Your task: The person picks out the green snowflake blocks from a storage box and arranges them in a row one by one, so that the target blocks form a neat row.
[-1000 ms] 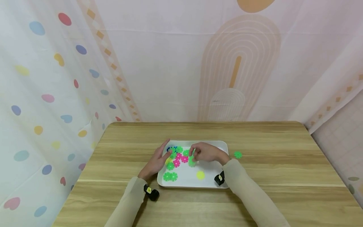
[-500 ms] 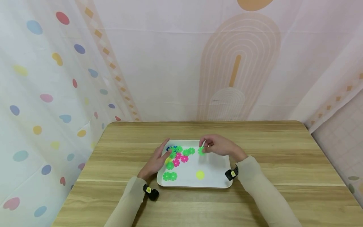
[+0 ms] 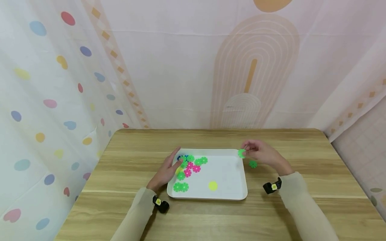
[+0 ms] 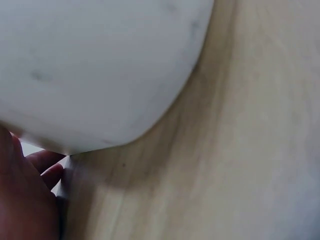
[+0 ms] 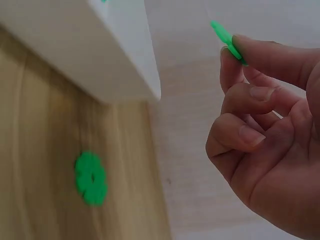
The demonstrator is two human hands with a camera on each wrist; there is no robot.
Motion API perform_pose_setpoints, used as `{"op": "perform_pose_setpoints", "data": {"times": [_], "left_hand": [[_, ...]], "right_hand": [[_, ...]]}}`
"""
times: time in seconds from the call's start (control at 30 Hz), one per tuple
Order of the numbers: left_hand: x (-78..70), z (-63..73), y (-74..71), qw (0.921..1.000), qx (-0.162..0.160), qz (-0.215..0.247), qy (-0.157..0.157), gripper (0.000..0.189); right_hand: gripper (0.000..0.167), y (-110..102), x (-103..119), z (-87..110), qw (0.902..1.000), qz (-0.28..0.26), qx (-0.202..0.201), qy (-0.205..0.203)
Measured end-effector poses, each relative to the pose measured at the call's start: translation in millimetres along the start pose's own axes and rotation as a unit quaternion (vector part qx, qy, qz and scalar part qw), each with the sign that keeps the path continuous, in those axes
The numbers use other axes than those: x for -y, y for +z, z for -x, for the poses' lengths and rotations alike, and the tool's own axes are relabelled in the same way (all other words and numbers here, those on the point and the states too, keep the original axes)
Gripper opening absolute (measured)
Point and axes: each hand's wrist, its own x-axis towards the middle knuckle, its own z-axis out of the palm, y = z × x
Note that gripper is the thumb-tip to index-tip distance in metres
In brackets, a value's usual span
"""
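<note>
Thumb and forefinger of the right hand (image 3: 262,153) pinch a green disc (image 3: 241,153), right of centre in the head view, by the upper right corner of the tray (image 3: 226,174); its other fingers curl. The left hand (image 3: 165,171), thumb and forefinger spread wide, is at the left rim. Pink discs (image 3: 196,168) lie upper left inside, a yellow disc (image 3: 212,186) lower down. Another green one (image 3: 253,164) lies on the table (image 3: 313,184), right of the tray.

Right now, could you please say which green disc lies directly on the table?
The disc right of the tray; the others lie inside it, except one pinched in the right hand.
</note>
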Motion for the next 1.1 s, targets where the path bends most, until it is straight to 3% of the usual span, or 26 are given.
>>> {"op": "perform_pose_setpoints", "data": {"times": [0.4, 0.73, 1.1], "left_hand": [[1.8, -0.7, 1.1, 1.0, 0.0, 0.003, -0.003, 0.061], [0.7, 0.2, -1.1, 1.0, 0.003, 0.004, -0.003, 0.061], [1.4, 0.4, -0.4, 1.0, 0.005, 0.005, 0.0, 0.061]], "right_hand": [[0.025, -24.4, -39.6, 32.0, 0.9958, -0.033, -0.058, 0.064], [0.022, -28.0, -67.4, 38.2, 0.9938, -0.032, -0.032, 0.102], [0.019, -22.6, -77.9, 34.0, 0.9944, 0.002, -0.04, 0.098]]}}
